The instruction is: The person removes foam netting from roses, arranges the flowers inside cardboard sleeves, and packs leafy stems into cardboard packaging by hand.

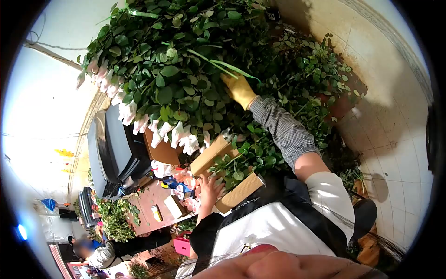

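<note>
My right hand, in a yellow glove below a checked sleeve, reaches into a large heap of leafy roses. Its fingers curl in among the leaves, where what they grip is hidden. Green strips lie right by the gloved fingers. White and pale pink sleeves cover the flower heads along the heap's left edge. My left hand is bare, its fingers apart, between two cardboard pieces. Beside it are green leaves and pink blossoms.
Dark stacked panels stand on the left. A reddish table holds a small box and a yellow-and-white item. Another person is at lower left, near cut greenery. Pale tiles cover the right side.
</note>
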### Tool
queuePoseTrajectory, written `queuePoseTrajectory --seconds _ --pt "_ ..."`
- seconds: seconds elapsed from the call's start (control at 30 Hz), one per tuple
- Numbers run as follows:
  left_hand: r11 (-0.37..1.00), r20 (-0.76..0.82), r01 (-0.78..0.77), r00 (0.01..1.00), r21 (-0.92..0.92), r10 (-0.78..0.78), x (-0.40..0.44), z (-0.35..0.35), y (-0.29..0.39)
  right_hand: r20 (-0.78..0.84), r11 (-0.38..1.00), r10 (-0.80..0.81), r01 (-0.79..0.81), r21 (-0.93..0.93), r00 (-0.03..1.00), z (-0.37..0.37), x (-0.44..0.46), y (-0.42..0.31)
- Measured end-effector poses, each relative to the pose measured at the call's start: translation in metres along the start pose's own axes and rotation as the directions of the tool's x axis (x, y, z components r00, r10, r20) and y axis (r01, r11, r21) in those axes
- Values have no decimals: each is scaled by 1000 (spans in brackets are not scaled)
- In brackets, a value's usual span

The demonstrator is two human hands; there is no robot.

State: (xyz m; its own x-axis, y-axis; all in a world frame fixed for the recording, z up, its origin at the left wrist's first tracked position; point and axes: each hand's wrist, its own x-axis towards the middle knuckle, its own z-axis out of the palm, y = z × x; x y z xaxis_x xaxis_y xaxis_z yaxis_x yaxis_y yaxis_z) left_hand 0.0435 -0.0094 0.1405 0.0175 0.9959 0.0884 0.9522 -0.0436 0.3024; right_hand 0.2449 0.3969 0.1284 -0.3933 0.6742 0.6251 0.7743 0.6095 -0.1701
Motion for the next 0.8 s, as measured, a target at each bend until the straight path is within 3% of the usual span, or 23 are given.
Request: queuePoseTrajectory --seconds 0.07,0.17,0.2,0.23,0.3,0.33,0.4,0.43,0.5,0.57,0.6,0.63,0.7,0.73,0.77,0.8 --pt "998 -22 23 999 -55 -24 -5 4 -2 -106 971 -25 -1 -237 994 3 -7 -11" --pt "991 -49 52 997 -126 -59 -9 9 -4 132 985 74 -52 -167 988 0 -2 -9" --pt "988 -6 67 998 -138 -68 -9 7 -4 7 999 42 -42 32 999 -21 0 -8" --pt "986 38 76 997 -147 -71 -10 4 -4 -320 985 -115 148 82 941 -5 0 8" --pt "993 79 46 996 -112 -37 -10 1 -5 -232 984 -175 178 -10 957 -41 13 3" --pt "992 75 27 997 -123 -18 -11 2 -6 186 975 -151 177 -131 971 -72 24 -10" --pt "990 94 16 996 -143 -2 -10 -1 0 -179 944 -199 140 -298 963 -45 3 -16" --pt "990 91 11 996 -142 2 -9 1 -1 -5 928 -182 169 -332 983 -50 -10 -18" --pt "994 41 -34 998 -106 38 -12 7 -3 163 963 -105 141 -230 981 -38 -28 -27" --pt "994 71 -3 997 -113 11 -16 9 -4 163 969 -196 217 -122 967 -40 -53 -29" --pt "998 85 7 996 -55 -2 -16 10 -6 -107 958 -227 201 -206 968 -28 -56 -29" --pt "1000 99 18 995 4 -18 -16 10 -6 -111 957 -231 205 -205 967 -36 -55 -29" --pt "1000 112 21 993 8 -22 -17 10 -7 -13 992 -124 124 -20 992 -56 -63 -22" --pt "998 145 65 987 6 -65 -17 6 -2 23 971 -199 200 -132 980 -78 -65 -22" --pt "994 177 110 978 4 -109 -17 4 0 25 971 -198 200 -132 980 -89 -66 -17" --pt "994 176 111 978 4 -110 -16 5 -1 161 988 -88 107 -114 983 -96 -65 -12"
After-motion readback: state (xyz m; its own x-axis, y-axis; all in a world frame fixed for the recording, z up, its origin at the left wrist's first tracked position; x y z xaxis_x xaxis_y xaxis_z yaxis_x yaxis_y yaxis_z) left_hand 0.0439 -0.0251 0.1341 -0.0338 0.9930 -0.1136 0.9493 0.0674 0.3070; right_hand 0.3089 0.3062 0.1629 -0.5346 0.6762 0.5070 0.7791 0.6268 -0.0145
